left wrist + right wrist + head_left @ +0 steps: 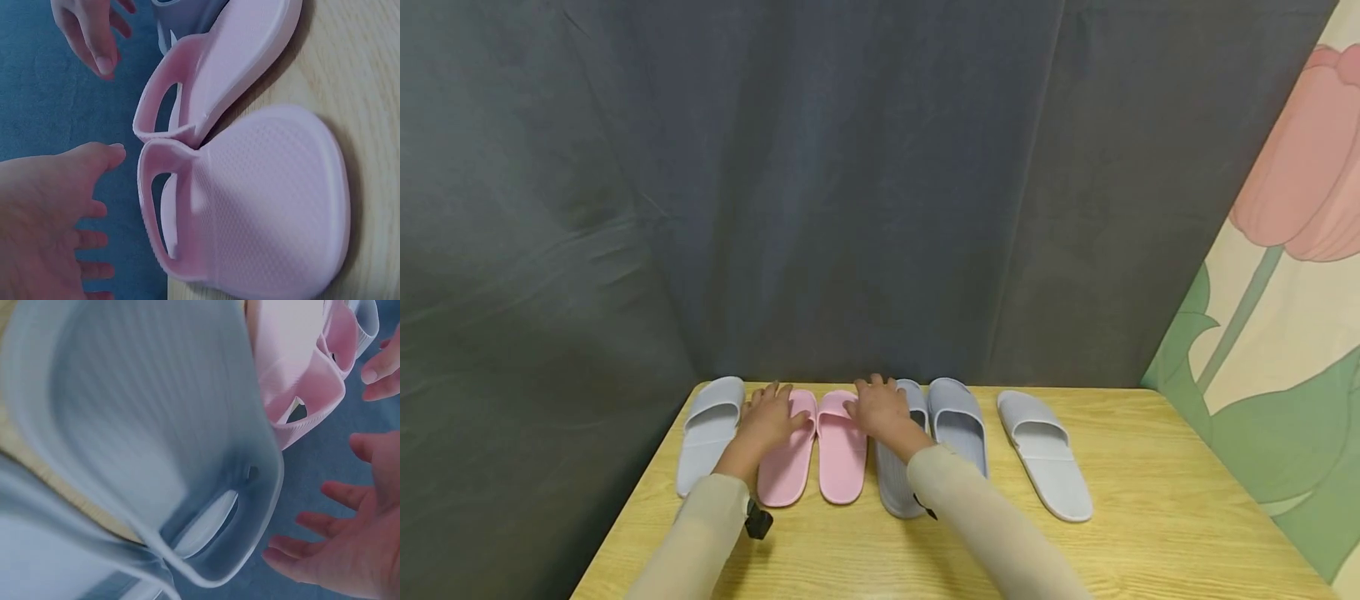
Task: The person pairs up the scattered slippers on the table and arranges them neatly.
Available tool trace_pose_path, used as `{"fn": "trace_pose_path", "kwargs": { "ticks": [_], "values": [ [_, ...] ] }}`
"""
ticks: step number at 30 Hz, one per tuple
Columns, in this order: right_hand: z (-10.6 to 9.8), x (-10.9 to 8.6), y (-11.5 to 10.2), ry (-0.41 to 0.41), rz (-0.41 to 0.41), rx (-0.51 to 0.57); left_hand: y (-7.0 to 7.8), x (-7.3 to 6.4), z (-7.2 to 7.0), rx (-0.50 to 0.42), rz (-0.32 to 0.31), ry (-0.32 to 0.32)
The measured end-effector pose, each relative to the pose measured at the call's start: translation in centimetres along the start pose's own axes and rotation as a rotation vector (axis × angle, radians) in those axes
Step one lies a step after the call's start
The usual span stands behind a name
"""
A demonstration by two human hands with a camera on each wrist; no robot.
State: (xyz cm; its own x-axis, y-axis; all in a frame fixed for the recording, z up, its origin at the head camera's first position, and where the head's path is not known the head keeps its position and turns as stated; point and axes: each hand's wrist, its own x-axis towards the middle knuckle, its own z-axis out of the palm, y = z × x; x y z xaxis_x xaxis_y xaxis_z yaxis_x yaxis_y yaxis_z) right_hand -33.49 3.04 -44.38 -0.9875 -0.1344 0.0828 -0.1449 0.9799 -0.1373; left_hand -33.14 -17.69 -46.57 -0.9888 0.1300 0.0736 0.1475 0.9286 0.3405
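Two pink slippers stand side by side on the table, the left pink slipper [786, 479] and the right pink slipper [842, 462]. My left hand [766, 423] is over the left one's strap end, fingers spread. In the left wrist view that hand [44, 225] shows a gap between its fingers and the pink strap [150, 215]. My right hand [883, 410] hovers between the right pink slipper and a grey-blue slipper [895, 487], partly hiding both. Loosely extended, the fingers of the right hand [356, 544] hold nothing in the right wrist view.
Beside the first grey-blue slipper lies its matching slipper [958, 421]. A pale slipper [706, 446] is at the far left, and another pale slipper [1054, 471] lies angled at the right. A dark curtain [865, 208] hangs behind the wooden table [1157, 500].
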Motion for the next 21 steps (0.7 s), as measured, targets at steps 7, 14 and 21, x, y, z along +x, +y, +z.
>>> {"fn": "trace_pose_path", "kwargs": {
  "ticks": [7,14,21],
  "values": [
    [-0.5,-0.6,1.2,0.008,-0.022,0.022,-0.7,-0.2,-0.5,0.018,0.022,0.050],
    [-0.9,-1.1,2.0,0.037,-0.052,0.021,-1.5,-0.2,-0.3,0.024,0.035,0.064],
    [-1.3,-1.3,2.6,0.056,-0.078,0.018,-2.2,0.0,-0.5,0.046,0.021,0.056]
  ]
}}
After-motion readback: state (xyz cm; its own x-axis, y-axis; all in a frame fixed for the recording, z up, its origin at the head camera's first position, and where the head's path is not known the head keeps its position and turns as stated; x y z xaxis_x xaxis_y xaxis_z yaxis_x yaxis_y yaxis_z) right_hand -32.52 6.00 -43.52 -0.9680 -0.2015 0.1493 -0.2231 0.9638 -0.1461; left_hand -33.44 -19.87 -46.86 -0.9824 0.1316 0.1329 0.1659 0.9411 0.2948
